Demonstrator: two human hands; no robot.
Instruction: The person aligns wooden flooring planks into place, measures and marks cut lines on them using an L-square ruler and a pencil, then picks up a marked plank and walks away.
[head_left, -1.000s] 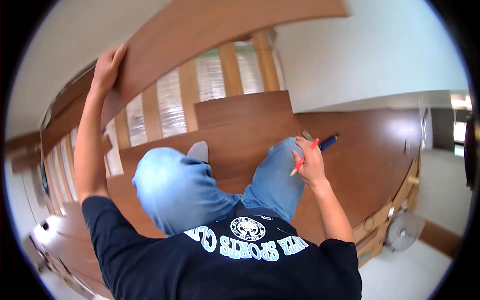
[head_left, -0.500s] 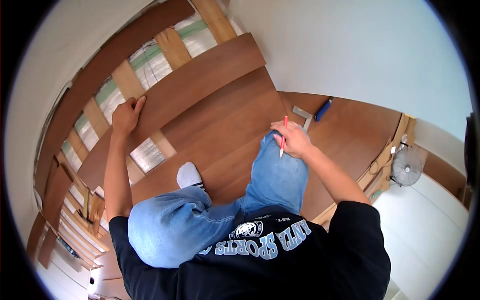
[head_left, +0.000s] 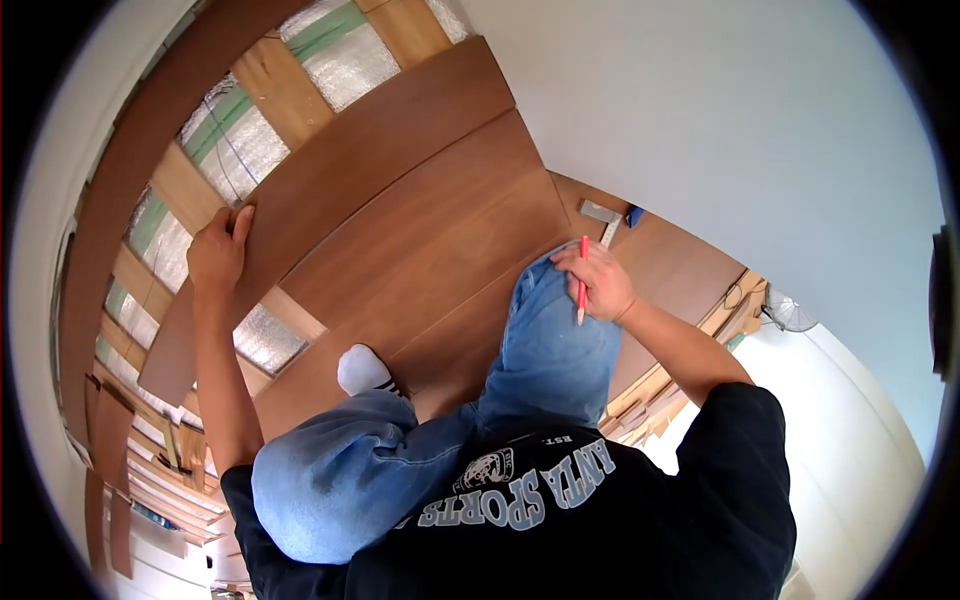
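Note:
My left hand (head_left: pixel 217 252) is closed over the far edge of a long brown floorboard (head_left: pixel 370 150), with the thumb on its top face. That board lies against the laid boards (head_left: pixel 430 225), its right end near the pale wall. A red pencil (head_left: pixel 582 283) is held in my right hand (head_left: pixel 603 280), its sharpened tip pointing back towards me. The right hand rests on my denim-covered knee (head_left: pixel 560 350). Just beyond it, a metal try square (head_left: pixel 603 217) lies on the boards, beside a blue object (head_left: pixel 634 216) partly cut off by the wall.
Wooden battens (head_left: pixel 283 92) cross silver foil (head_left: pixel 350 65) beyond the board, with thin wires on the foil. Another brown plank (head_left: pixel 175 115) runs along the far side. A fan (head_left: pixel 790 312) and wood strips (head_left: pixel 650 405) are at the right. A pale wall (head_left: pixel 720 120) rises at upper right.
The camera view has shifted, so the fan and blue object show less. My left hand appears farther left along the floorboard. The right hand still holds the pencil on the knee.

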